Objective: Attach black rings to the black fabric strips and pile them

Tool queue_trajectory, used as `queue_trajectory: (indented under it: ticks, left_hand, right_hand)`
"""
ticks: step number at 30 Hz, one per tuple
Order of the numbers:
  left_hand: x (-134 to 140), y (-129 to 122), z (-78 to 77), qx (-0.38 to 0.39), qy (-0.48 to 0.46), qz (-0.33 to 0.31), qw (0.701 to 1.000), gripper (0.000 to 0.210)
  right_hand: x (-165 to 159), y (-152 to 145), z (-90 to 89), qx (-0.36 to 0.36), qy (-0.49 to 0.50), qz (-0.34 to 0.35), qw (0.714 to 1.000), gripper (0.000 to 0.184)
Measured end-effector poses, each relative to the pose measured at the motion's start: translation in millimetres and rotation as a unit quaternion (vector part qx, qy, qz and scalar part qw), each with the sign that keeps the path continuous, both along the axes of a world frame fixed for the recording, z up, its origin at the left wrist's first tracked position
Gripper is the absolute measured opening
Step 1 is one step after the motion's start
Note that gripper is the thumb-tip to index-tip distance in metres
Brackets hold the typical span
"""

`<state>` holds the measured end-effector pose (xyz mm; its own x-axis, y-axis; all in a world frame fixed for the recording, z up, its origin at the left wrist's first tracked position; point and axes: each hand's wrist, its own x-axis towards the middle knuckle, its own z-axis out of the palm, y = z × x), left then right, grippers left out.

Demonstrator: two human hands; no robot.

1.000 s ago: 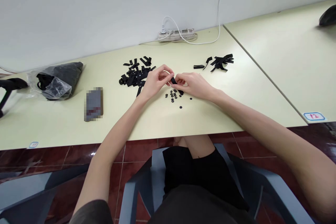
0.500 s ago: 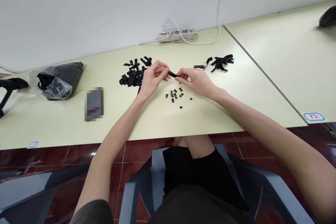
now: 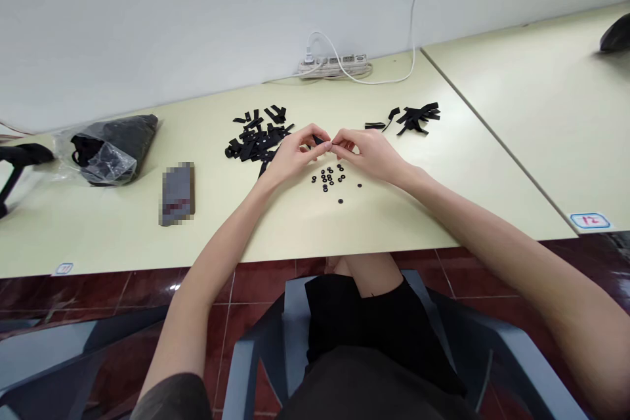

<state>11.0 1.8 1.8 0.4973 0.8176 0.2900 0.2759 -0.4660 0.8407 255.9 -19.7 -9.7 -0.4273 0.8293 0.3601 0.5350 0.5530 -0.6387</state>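
Observation:
Both hands meet above the table, pinching a short black fabric strip [image 3: 317,140] that mostly hides behind the fingers. My left hand [image 3: 294,152] is closed on its left part, thumb and fingertips together. Closed on the other end, my right hand [image 3: 368,149] has its fingertips touching or almost touching the left ones. Just below the hands lie several small black round pieces with light centres [image 3: 327,177], like snap buttons. A heap of black strips [image 3: 253,144] spreads beside my left hand, partly covered by it. Beyond my right hand is a smaller heap of strips [image 3: 418,118].
A pixelated flat object [image 3: 177,193] lies on the pale table [image 3: 221,236] to the left. Farther left is a plastic bag with black material [image 3: 115,147]. A white power strip [image 3: 335,66] with a cable sits against the wall. The table's front edge runs above my lap.
My left hand has shifted right and slightly down, closing the gap to my right hand. Less of the strip shows between them. My right hand has barely moved.

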Motion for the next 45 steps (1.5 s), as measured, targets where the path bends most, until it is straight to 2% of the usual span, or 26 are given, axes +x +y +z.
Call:
queue_trajectory:
  ticks: [3, 16, 27, 33, 38, 41, 45]
  left_hand:
    - [0.0, 0.7, -0.7, -0.004, 0.010, -0.018, 1.000, 0.037]
    - [-0.9, 2.7, -2.9, 0.021, 0.019, -0.001, 1.000, 0.034]
    - [-1.7, 1.7, -2.2, 0.012, 0.009, 0.013, 1.000, 0.031]
    - [-0.5, 1.5, -4.5, -0.023, 0.034, -0.008, 0.999, 0.032]
    - [-0.1, 1.4, -3.4, -0.007, 0.031, 0.004, 0.999, 0.025]
    - [0.5, -0.1, -0.9, 0.005, 0.023, 0.022, 0.999, 0.021]
    - [1.4, -1.1, 0.5, 0.016, 0.017, 0.045, 0.999, 0.017]
  right_hand:
    - [0.0, -0.2, -1.4, 0.005, -0.011, 0.003, 1.000, 0.031]
    - [-1.1, -0.5, 3.7, 0.010, -0.016, -0.020, 1.000, 0.023]
    - [-0.4, 0.9, 3.5, 0.009, -0.039, -0.036, 0.999, 0.024]
    - [0.3, 1.4, 1.8, 0.003, -0.039, -0.031, 0.999, 0.022]
    - [0.9, 2.4, 1.1, -0.001, -0.039, -0.036, 0.999, 0.021]
    - [1.1, 2.2, 1.0, 0.021, -0.008, -0.045, 0.999, 0.016]
    - [2.4, 0.5, 5.0, 0.093, 0.036, -0.078, 0.992, 0.012]
